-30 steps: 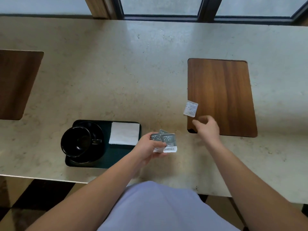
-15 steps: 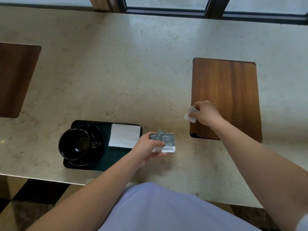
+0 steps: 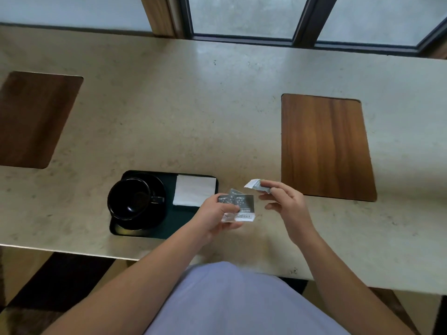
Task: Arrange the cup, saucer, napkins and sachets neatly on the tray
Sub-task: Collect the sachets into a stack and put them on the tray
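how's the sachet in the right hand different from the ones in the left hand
The right hand pinches a single sachet at its fingertips, seen almost edge-on, pale end pointing left. The left hand holds a fanned bunch of sachets, flat to the camera, so their grey faces and white printed strips show. Both are held above the counter, right of the tray, not yet on it.

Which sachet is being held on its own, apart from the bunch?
The single sachet pinched in the right hand. The other sachets are fanned together in the left hand, beside the tray.
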